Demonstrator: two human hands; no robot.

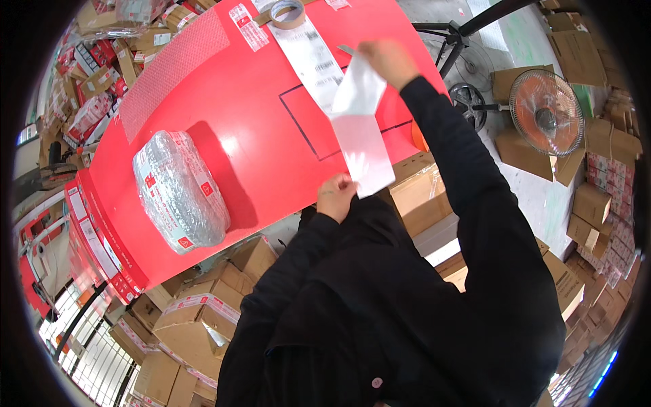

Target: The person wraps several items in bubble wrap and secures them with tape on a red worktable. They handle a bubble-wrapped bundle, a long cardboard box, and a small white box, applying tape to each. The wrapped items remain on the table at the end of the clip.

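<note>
A long strip of white labels (314, 62) with printed black marks runs across the red tabletop (258, 129) toward me. Its near end is a blank white sheet (364, 146) that hangs over the table's front edge. My left hand (337, 197) pinches the near corner of that sheet. Farther off, my right hand (390, 62) is closed on a raised, bent white piece of label paper (359, 85), slightly blurred. A thin grey tip shows by its fingers; I cannot tell what it is. A bubble-wrapped package (182, 190) with red-and-white tape rests at the left.
A roll of brown tape (287, 13) lies on the strip's far end. Bubble wrap (176, 74) covers the table's far left edge. A floor fan (546, 112) and a black stand (456, 34) are at the right. Cardboard boxes (203, 319) sit below the table's front edge.
</note>
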